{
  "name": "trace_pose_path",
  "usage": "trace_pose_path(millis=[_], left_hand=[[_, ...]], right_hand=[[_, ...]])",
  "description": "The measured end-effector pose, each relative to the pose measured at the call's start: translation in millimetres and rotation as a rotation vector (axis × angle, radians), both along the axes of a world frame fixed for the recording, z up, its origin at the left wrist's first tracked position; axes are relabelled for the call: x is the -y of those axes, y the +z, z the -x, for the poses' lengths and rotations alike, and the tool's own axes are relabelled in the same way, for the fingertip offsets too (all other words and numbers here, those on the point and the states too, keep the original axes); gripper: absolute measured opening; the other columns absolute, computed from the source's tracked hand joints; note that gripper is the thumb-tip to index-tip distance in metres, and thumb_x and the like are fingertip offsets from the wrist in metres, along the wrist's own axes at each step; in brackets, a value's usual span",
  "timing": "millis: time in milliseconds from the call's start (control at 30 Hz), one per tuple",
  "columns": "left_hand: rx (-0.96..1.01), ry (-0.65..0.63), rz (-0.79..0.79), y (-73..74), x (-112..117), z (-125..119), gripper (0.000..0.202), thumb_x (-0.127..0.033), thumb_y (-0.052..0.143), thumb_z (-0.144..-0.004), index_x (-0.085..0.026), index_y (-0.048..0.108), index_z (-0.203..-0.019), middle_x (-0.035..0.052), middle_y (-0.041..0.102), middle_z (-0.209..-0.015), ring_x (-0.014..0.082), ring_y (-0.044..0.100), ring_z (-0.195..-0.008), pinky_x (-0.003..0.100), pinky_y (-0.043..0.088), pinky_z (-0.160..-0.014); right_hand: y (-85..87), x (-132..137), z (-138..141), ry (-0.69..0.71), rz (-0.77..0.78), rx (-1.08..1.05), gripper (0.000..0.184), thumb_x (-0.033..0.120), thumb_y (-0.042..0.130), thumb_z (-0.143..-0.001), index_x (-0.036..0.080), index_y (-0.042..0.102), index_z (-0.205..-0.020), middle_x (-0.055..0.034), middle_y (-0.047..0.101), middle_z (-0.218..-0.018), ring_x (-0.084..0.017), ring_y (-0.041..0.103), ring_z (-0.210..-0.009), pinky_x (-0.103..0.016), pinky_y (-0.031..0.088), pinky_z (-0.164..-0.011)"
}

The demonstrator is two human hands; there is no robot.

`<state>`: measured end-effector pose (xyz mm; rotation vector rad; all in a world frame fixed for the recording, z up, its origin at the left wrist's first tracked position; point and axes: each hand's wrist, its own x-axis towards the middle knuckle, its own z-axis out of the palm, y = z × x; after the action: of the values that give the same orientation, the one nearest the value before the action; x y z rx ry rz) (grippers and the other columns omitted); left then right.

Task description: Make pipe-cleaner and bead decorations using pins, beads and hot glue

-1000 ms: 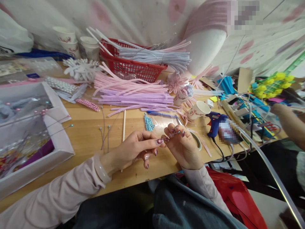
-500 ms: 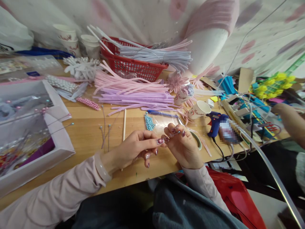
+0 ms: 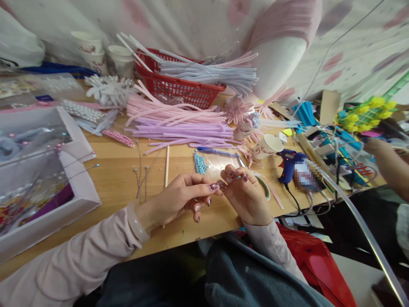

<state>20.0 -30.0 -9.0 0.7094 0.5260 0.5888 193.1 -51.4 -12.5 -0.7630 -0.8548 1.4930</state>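
My left hand point(image 3: 180, 199) and my right hand point(image 3: 246, 196) meet over the near edge of the wooden table point(image 3: 111, 179). Both pinch a thin wire with a small bead point(image 3: 234, 178) between thumb and fingertips; the left grips its near end, the right its bead end. Just beyond my fingers lies a clear bag with light blue beads point(image 3: 200, 163). A wooden stick point(image 3: 166, 166) and loose bead-tipped wires point(image 3: 140, 175) lie to the left of my hands.
Pink and purple pipe cleaners point(image 3: 179, 123) lie piled before a red basket point(image 3: 179, 87). A white box point(image 3: 38, 179) of beaded wires stands left. Paper cups point(image 3: 266, 147) and a blue glue gun point(image 3: 289, 164) sit right. Another person's arm point(image 3: 388, 164) reaches in far right.
Both hands stay pinched on the wire and have shifted very slightly; the view has tilted a little. Nothing else on the table has moved.
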Motion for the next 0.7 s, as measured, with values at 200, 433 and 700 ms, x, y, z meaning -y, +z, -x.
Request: trace_pose_path(millis=[200,433,700], left_hand=[[-0.014,0.0,0.006,-0.8,1.0,1.4,0.015,-0.029,0.075,-0.07,-0.014,0.071,-0.071,-0.0047,0.053,-0.054,0.0023,0.041,-0.036,0.014,0.043,-0.033],[-0.017,-0.005,0.016,-0.1,-0.7,1.1,0.016,-0.026,0.072,-0.072,-0.013,0.066,-0.065,-0.0042,0.056,-0.055,0.0022,0.042,-0.034,0.014,0.042,-0.032],[-0.038,0.012,0.027,2.9,0.3,1.0,0.016,-0.025,0.071,-0.07,-0.012,0.064,-0.064,-0.0038,0.057,-0.054,0.0023,0.04,-0.034,0.015,0.042,-0.032]], right_hand=[[0.4,0.5,-3.3,-0.029,-0.06,0.075,0.009,0.035,0.079,-0.073,0.029,0.075,-0.078,0.0017,0.05,-0.085,-0.011,0.046,-0.074,-0.025,0.043,-0.066],[0.0,2.7,-8.5,-0.135,-0.198,0.274,0.004,0.033,0.075,-0.076,0.03,0.076,-0.078,0.0003,0.052,-0.082,-0.014,0.049,-0.074,-0.031,0.042,-0.07],[-0.1,5.9,-8.8,-0.206,-0.257,0.386,0.006,0.027,0.07,-0.082,0.029,0.075,-0.082,-0.0006,0.055,-0.087,-0.015,0.051,-0.079,-0.032,0.042,-0.076]])
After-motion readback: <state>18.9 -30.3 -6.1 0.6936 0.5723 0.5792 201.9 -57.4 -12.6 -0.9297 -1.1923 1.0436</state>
